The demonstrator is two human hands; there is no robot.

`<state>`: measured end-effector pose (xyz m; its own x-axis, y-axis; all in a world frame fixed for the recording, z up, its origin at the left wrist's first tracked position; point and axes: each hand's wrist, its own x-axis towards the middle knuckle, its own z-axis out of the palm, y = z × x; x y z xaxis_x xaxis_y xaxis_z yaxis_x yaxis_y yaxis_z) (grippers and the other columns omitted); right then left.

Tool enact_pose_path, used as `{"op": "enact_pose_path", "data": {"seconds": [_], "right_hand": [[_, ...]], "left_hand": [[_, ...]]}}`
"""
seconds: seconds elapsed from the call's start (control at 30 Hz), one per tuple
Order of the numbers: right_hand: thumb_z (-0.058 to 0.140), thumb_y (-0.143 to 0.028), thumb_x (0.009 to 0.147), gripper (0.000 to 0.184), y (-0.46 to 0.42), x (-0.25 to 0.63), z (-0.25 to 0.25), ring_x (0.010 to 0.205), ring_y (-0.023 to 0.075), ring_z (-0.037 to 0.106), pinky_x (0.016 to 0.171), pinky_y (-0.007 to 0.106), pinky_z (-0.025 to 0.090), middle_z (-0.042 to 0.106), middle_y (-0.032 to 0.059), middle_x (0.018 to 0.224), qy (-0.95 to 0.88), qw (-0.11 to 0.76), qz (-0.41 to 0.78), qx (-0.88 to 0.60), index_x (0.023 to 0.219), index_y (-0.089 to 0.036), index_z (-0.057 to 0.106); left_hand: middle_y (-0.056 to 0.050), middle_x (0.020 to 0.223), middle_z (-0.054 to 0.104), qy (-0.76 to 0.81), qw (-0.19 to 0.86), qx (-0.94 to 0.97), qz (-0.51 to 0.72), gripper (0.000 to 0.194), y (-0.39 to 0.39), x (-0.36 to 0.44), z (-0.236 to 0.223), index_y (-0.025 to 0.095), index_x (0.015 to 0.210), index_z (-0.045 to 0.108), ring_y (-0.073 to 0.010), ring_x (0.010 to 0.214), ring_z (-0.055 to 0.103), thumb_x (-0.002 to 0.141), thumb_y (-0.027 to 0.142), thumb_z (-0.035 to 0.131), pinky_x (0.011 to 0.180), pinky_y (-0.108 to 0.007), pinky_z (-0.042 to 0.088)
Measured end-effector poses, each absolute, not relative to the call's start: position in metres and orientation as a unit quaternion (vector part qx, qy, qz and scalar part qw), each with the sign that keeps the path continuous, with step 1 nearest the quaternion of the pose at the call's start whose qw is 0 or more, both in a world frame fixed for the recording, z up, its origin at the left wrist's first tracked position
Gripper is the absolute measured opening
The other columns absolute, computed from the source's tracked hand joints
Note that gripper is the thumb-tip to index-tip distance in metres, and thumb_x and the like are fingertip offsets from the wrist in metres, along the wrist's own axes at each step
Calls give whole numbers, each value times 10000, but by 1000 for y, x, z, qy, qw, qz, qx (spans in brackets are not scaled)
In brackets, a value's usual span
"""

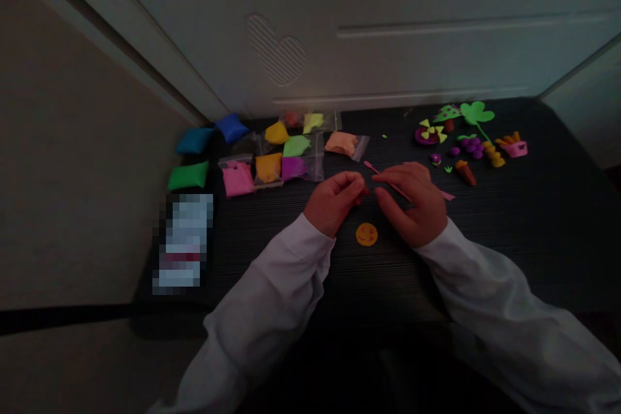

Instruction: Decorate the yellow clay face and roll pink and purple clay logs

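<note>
My left hand (336,202) is closed in a pinch over the middle of the dark table (272,259). Whatever its fingertips hold, if anything, is too small and dim to make out. Just to its right, my right hand (412,202) is open, thumb and fingers apart and pointing toward the left fingertips. A thin pink modelling tool (372,168) lies on the table, partly hidden beneath my right hand. Between my wrists sits a flat, round, orange-yellow clay face (366,234) with a winking eye and small reddish features.
Bagged coloured clay, including pink (237,179) and peach (342,143), lies at back left, beside green (188,176) and blue (231,128) packs. A blurred phone (184,242) is at left. Small clay models stand back right: a clover (477,113), grapes (471,147), a pink fries box (514,147).
</note>
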<state>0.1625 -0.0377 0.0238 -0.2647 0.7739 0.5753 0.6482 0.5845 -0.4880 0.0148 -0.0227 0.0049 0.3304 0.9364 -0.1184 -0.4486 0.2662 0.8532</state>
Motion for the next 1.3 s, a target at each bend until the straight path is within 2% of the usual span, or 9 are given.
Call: {"op": "enact_pose_path", "data": {"seconds": [0.8, 1.3], "right_hand": [[531, -192, 720, 204, -37, 164, 22, 869, 181, 549, 829, 395, 398, 612, 57, 873, -796, 421, 88, -425, 919, -184, 576], [552, -159, 727, 187, -38, 165, 26, 784, 141, 564, 746, 336, 445, 616, 11, 819, -787, 444, 195, -380, 898, -228, 588]], "left_hand": [[42, 639, 520, 320, 706, 433, 460, 146, -20, 12, -1, 149, 698, 564, -55, 622, 451, 690, 291, 595, 621, -224, 335], [42, 600, 582, 328, 738, 386, 446, 164, -25, 11, 1, 164, 647, 629, -58, 597, 500, 580, 297, 696, 670, -245, 370]]}}
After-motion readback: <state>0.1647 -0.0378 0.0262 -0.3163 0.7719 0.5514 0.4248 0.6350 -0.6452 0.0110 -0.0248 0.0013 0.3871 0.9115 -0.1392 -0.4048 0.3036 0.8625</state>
